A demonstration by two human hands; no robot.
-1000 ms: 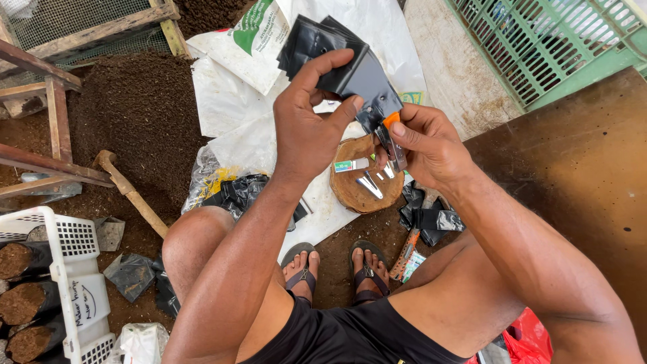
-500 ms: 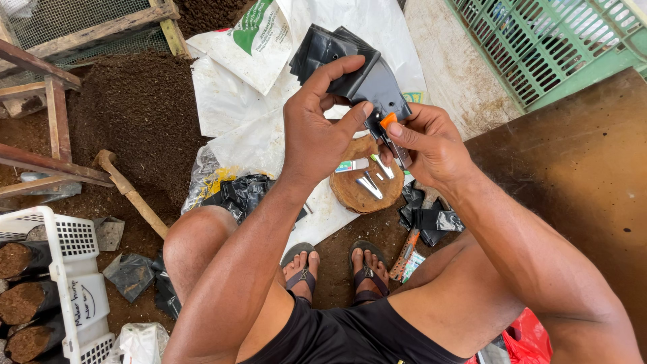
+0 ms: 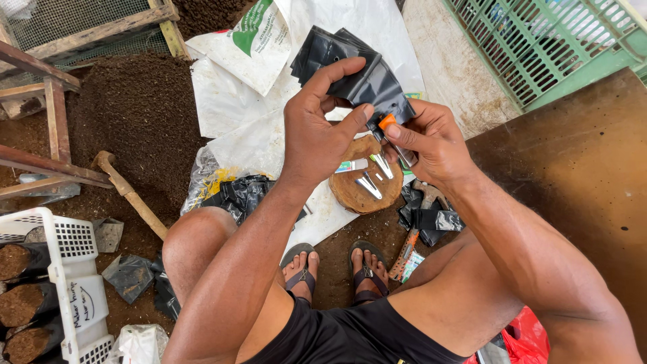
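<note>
left hand (image 3: 317, 131) pinches black plastic bag (image 3: 357, 74) at its 6 o'clock edge, thumb and forefinger closed on film. right hand (image 3: 431, 145) closed round orange-tipped tool (image 3: 391, 131) at bag's 5 o'clock. bag held above wood disc (image 3: 364, 178). judged light, limp, slippery; grip near edge. vs 0.5 s ago: left forefinger now arched over the bag.

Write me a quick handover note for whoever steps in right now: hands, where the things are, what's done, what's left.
Left hand: pinching a black plastic bag, held up over the lap.
Right hand: gripping a small orange-tipped tool with a metal blade, set against the bag's lower edge.
Below the hands: round wooden block with metal blades lying on it; a heap of more black bags beside the left knee.
Done: cannot tell whether the bag is cut yet.
Left: the heap looks unworked.
</note>
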